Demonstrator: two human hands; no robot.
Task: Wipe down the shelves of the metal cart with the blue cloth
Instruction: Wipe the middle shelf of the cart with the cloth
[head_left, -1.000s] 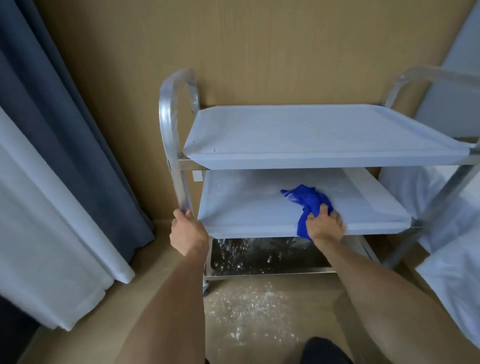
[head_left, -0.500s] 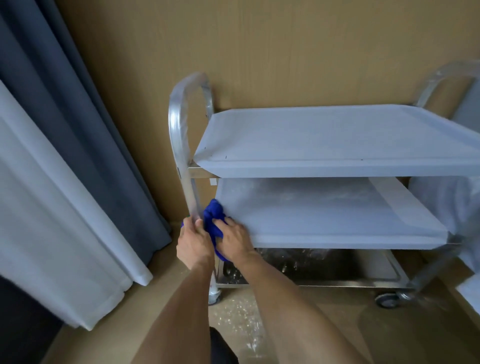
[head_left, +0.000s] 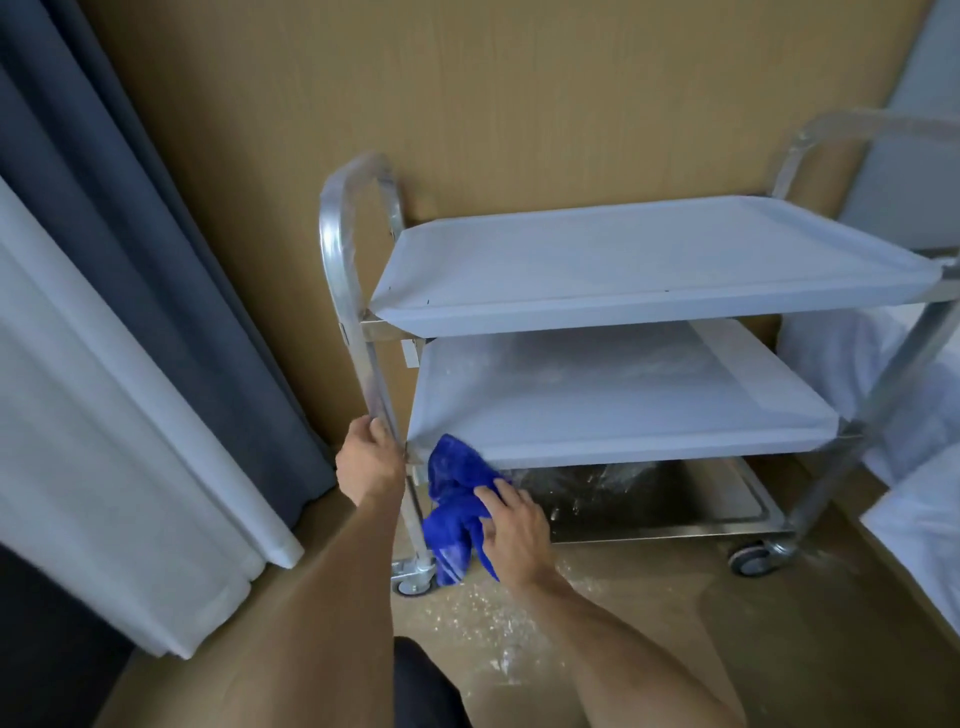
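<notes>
The person's left hand (head_left: 370, 462) is wrapped around the cart's left upright post (head_left: 374, 384), fingers curled on the tube, steadying the metal cart (head_left: 862, 384). The right hand (head_left: 511, 525) holds the blue cloth (head_left: 454, 499), fingers bunched into its folds. The cloth hangs at the front left corner of the middle shelf (head_left: 623, 395); its top edge touches that corner and the rest trails down toward the left front caster (head_left: 415, 574).

Judging from this, the step in hand is clearing the middle shelf's corner and lip before moving on. White specks lie on the floor (head_left: 493, 629) at six o'clock from the cart, and the bottom shelf (head_left: 675, 504) looks spattered, so it probably needs wiping next.

To do it well, the cloth should be gathered into a flat pad rather than left dangling, or the loose tail may drag grit back. Strokes are best pulled from twelve o'clock toward six, one pass beside the next. The left hand's grip matters: the cart stands on casters and could roll. The top shelf (head_left: 649, 260) looks clean.
</notes>
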